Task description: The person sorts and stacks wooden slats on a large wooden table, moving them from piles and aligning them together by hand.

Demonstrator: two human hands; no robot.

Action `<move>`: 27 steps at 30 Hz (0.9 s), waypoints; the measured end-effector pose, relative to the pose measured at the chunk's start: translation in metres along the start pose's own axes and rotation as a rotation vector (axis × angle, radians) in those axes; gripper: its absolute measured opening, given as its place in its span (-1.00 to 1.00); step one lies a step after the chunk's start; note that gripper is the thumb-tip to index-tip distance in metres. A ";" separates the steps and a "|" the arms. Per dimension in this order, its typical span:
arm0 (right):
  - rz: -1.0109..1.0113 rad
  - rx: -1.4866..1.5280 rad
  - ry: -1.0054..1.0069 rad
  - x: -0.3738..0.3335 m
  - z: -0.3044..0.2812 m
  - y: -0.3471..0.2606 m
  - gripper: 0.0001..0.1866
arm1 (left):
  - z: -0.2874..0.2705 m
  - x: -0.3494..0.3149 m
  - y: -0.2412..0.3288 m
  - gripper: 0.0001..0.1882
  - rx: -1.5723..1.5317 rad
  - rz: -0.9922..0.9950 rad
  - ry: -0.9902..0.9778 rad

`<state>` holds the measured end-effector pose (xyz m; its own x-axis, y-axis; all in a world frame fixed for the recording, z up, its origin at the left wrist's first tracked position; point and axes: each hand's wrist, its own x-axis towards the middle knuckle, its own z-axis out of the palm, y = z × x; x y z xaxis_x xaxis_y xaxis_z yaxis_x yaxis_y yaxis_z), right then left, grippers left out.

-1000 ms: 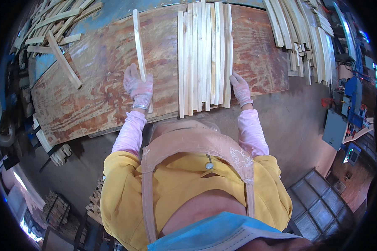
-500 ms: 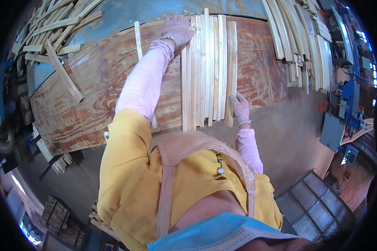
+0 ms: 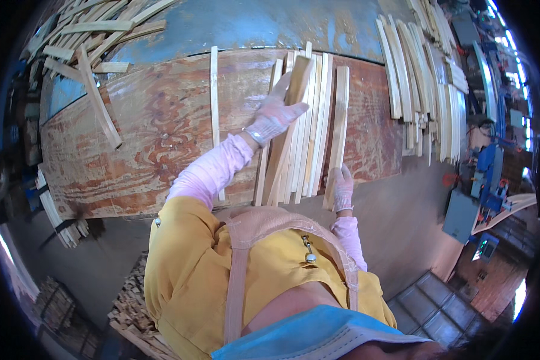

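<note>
Left hand (image 3: 276, 117) swings nearer, fingers wrapped round a wooden strip (image 3: 298, 82) tilted over the row (image 3: 321, 120) | right hand (image 3: 343, 191) touches the outer strip (image 3: 341, 108), grip unclear | brown surface (image 3: 162, 156) beneath

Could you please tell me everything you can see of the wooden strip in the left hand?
The wooden strip is long, narrow and straight, apparently bare wood, its upper part browner than the pale strips beside it. The gloved left hand grips its upper half, thumb across it. It slants, far end to the right, over the row; whether it touches them is unclear.
</note>
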<state>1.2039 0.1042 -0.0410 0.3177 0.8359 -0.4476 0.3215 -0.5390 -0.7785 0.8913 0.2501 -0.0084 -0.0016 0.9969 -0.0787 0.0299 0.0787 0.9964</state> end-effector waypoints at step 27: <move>-0.076 0.004 -0.015 -0.017 -0.011 -0.027 -0.64 | -0.260 -0.088 -0.043 -0.20 1.130 -0.493 0.582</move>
<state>1.1995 0.1036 -0.0077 0.2788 0.8759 -0.3939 0.3404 -0.4736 -0.8123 0.6299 0.1592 -0.0365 -0.6587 0.7440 -0.1123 0.6976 0.6598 0.2793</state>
